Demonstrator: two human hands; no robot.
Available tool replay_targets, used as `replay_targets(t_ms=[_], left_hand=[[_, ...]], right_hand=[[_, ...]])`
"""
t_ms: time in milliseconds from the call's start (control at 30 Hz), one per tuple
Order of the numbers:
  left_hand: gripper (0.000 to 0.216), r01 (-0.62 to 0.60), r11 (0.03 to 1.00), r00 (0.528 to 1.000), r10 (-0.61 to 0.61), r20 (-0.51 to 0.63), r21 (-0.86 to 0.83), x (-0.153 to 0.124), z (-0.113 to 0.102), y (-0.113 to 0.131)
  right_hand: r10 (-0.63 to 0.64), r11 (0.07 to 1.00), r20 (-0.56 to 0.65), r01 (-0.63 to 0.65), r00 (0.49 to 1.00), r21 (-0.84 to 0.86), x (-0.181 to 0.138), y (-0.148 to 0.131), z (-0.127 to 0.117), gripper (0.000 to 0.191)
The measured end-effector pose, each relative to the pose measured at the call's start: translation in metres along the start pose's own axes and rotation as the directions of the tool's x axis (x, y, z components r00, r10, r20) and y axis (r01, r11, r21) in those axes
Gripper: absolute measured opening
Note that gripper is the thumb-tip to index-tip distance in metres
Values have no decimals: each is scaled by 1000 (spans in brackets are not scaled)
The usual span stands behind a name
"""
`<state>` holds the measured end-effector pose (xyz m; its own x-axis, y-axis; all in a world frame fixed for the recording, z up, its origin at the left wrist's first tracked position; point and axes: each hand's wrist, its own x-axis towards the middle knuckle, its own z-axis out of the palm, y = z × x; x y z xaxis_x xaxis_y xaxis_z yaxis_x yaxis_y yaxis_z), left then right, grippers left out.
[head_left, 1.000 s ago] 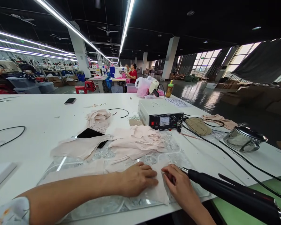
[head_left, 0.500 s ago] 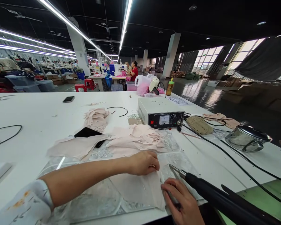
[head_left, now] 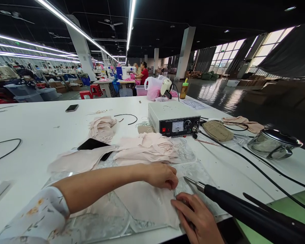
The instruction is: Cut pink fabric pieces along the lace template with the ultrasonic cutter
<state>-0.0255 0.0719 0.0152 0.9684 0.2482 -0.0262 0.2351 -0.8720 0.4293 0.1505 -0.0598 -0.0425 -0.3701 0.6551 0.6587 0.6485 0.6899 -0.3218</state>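
Note:
A pale pink fabric piece (head_left: 144,205) lies on a clear glass plate (head_left: 111,217) at the table's near edge. My left hand (head_left: 162,175) rests on the fabric's far right corner, fingers curled in a pinch on it. My right hand (head_left: 196,217) presses the fabric's right edge with its fingers closed. A black hand-held tool with a metal tip (head_left: 233,206) lies along my right hand, its tip pointing at the left hand; whether the hand grips it is hidden.
A white control box with a dial (head_left: 174,118) stands behind, cables running to the tool. Heaps of pink fabric (head_left: 144,147), a black phone (head_left: 92,145), a steel lidded pot (head_left: 273,144) and a tan piece (head_left: 217,130) lie about. People work at far tables.
My left hand moved away from me along the fabric and closed into a pinch. My right hand drew back toward the table edge, and the tool's tip came into plain view.

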Motion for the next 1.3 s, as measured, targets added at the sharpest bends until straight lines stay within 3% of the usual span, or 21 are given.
replay_targets(t_ms=[267, 400, 467, 567, 733, 933, 1067, 1300], left_hand=[[18, -33, 998, 999, 35, 38, -52, 3, -1, -3], [17, -42, 996, 999, 43, 15, -81, 1, -1, -4], [16, -44, 994, 999, 44, -5, -95, -2, -1, -4], [16, -52, 992, 998, 48, -34, -114, -7, -1, -4], [16, -69, 989, 995, 58, -86, -133, -14, 1, -4], [15, -110, 984, 987, 92, -134, -137, -17, 7, -5], [14, -125, 984, 982, 104, -159, -129, -18, 10, -6], [11, -125, 984, 977, 101, -188, -123, -19, 12, -5]], right_hand=[[33, 998, -3, -33, 999, 44, 4, -1, -3, 24], [224, 962, -23, -217, 974, 167, 5, 1, -2, 14], [419, 874, 78, -425, 905, 236, 6, 1, -1, 13], [624, 697, 231, -666, 746, 267, 11, 2, 1, 23], [682, 551, 403, -791, 610, 266, 27, 7, 4, 23], [688, 322, 598, -912, 410, 255, 45, 10, 1, 25], [675, 229, 654, -940, 342, 255, 54, 6, 0, 23], [696, 156, 656, -953, 293, 260, 63, 1, 2, 23]])
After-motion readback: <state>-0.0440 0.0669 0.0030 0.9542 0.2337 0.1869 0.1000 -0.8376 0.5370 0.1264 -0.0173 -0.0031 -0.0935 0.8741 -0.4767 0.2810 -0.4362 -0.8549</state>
